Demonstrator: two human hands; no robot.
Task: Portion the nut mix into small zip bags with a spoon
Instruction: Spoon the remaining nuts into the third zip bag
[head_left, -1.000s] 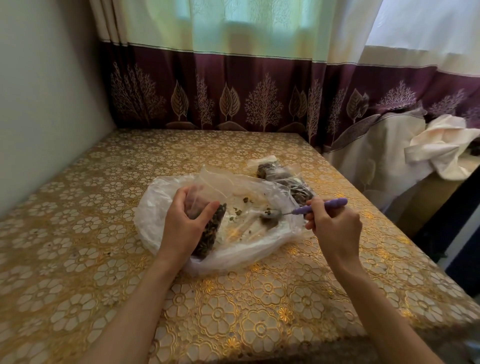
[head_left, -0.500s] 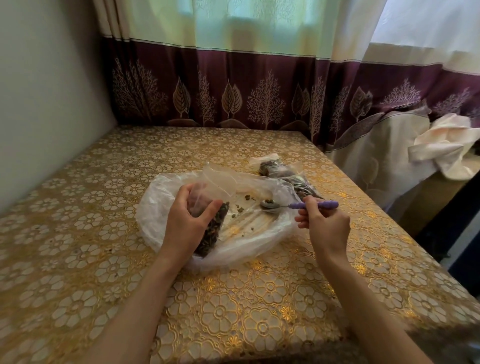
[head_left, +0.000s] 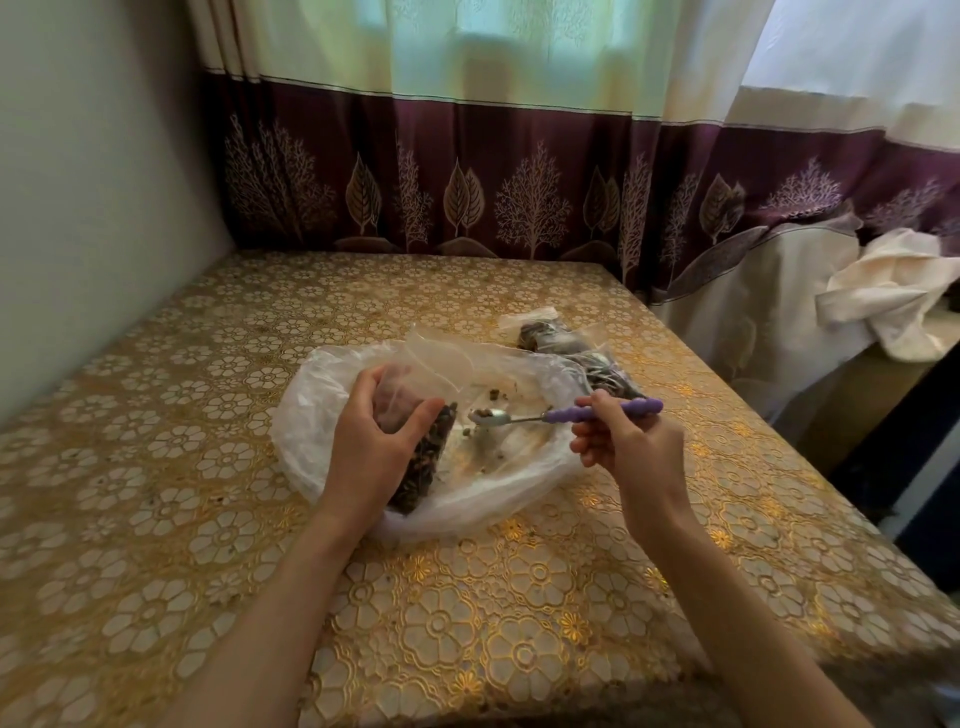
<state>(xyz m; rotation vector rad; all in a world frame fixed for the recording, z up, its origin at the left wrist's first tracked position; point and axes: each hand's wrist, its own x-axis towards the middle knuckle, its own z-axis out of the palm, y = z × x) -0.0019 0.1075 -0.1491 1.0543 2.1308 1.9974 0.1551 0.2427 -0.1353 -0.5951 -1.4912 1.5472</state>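
Observation:
My left hand (head_left: 371, 452) grips a small clear zip bag (head_left: 423, 462) partly filled with dark nut mix, held upright over a large crumpled clear plastic bag (head_left: 311, 410) spread on the table. Only scattered bits of mix lie on that large bag. My right hand (head_left: 631, 449) pinches the purple handle of a metal spoon (head_left: 519, 417). Its bowl carries a little mix and hovers just right of the small bag's mouth.
Two filled zip bags (head_left: 569, 351) lie behind the large bag, toward the right. The table wears a gold floral cloth (head_left: 467, 623). A wall stands at the left, a maroon curtain behind, and a cloth-draped object (head_left: 893, 296) past the table's right edge.
The spoon has lifted off the large bag and moved left with a little mix, nearing the small bag's mouth. My left hand has kept its hold.

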